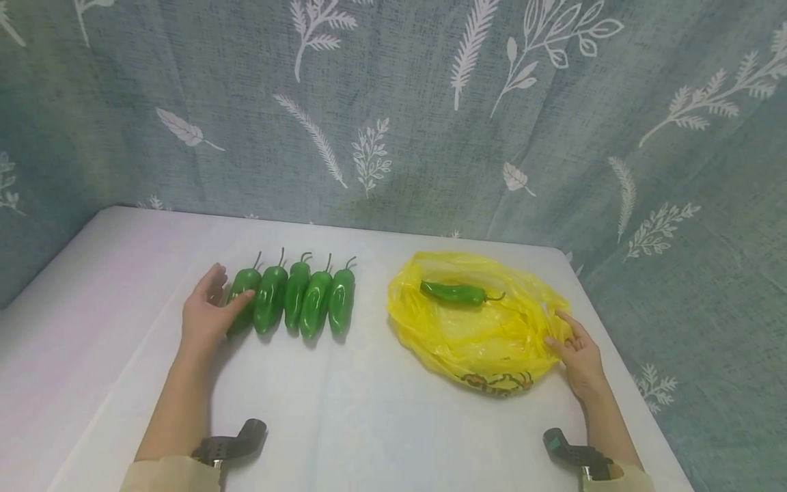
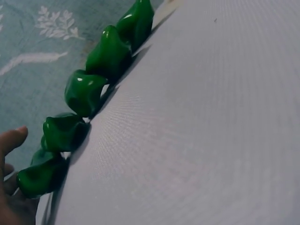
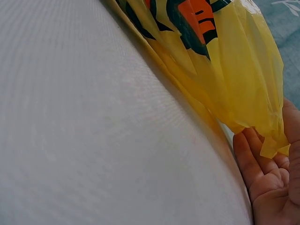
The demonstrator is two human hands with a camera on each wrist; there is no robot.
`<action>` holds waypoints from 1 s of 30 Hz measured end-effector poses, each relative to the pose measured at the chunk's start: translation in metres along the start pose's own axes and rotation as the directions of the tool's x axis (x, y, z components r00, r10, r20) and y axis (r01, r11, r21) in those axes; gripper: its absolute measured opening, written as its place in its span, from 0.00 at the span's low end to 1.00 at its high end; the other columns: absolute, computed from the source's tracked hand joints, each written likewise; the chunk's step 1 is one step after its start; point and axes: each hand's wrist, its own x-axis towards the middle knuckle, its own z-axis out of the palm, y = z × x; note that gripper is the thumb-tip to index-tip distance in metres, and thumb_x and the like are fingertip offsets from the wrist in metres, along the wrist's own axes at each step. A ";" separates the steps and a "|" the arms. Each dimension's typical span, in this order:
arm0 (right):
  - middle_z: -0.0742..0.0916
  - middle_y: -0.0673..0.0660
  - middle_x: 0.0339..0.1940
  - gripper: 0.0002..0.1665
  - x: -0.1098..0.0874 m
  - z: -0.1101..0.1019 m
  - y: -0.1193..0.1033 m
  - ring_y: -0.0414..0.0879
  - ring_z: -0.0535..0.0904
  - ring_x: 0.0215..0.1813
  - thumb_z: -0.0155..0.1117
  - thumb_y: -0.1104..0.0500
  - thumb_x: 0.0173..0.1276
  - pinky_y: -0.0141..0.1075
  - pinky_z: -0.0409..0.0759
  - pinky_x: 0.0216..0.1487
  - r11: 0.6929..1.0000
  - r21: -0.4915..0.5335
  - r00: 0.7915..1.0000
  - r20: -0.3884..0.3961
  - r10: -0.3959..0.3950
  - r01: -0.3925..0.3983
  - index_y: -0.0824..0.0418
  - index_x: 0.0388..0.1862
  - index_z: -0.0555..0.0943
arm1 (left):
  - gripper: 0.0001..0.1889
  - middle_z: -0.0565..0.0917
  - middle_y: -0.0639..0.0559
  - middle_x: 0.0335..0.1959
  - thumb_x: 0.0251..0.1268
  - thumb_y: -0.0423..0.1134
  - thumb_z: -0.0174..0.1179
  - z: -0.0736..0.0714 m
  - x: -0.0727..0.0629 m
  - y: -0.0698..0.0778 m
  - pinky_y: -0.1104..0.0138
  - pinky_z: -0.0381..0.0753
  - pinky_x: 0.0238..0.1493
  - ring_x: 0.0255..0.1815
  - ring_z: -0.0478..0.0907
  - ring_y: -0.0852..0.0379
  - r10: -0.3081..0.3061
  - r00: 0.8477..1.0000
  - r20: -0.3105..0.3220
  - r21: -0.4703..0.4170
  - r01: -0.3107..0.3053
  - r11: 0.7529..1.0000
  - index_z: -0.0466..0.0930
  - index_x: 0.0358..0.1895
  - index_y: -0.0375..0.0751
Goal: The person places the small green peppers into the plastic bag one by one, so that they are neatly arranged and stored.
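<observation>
A: How do the arms lie?

B: Both forearms (image 1: 178, 410) reach forward over the white table (image 1: 393, 430), well apart, the left hand (image 1: 208, 314) at the outer end of a row of five green peppers (image 1: 296, 301), the right hand (image 1: 581, 359) at the right side of a yellow bag (image 1: 430, 342).

A: What does each view add?

B: Only the head view shows the single pepper (image 1: 455, 294) lying inside the bag, stem pointing right. The left wrist view gives the row's lower ends; the right wrist view, close up, orange and dark print (image 3: 197, 18) on the bag.

A: And the hands?

B: The left is spread, thumb over the leftmost pepper (image 1: 246, 279), fingers on its left; whether they press it, I can't quite tell. The right pinches the bag's gathered edge between thumb and fingers.
</observation>
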 end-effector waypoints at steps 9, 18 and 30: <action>0.58 0.60 0.75 0.41 0.000 0.000 0.004 0.28 0.63 0.62 0.63 0.56 0.66 0.12 0.67 0.55 1.000 0.007 1.000 0.002 -0.019 0.018 0.51 0.75 0.57 | 0.43 0.54 0.35 0.73 0.64 0.47 0.58 0.005 0.003 -0.008 0.44 0.56 0.69 0.71 0.54 0.33 0.046 0.999 0.007 0.154 -0.046 0.987 0.42 0.76 0.42; 0.56 0.60 0.76 0.42 0.002 -0.001 0.003 0.34 0.61 0.67 0.63 0.55 0.66 0.14 0.66 0.57 1.000 -0.014 1.000 -0.006 0.005 -0.005 0.50 0.75 0.55 | 0.42 0.53 0.34 0.74 0.65 0.44 0.56 0.006 0.004 -0.009 0.40 0.53 0.69 0.73 0.50 0.32 0.021 0.999 0.040 0.197 -0.029 0.980 0.41 0.76 0.41; 0.56 0.57 0.77 0.43 0.002 0.000 0.001 0.34 0.60 0.68 0.64 0.55 0.65 0.14 0.65 0.58 1.000 -0.007 1.000 -0.020 0.015 -0.015 0.50 0.75 0.55 | 0.45 0.53 0.30 0.72 0.63 0.42 0.58 0.003 0.007 -0.012 0.34 0.53 0.65 0.71 0.51 0.28 -0.008 1.000 0.021 0.268 0.003 0.963 0.39 0.75 0.38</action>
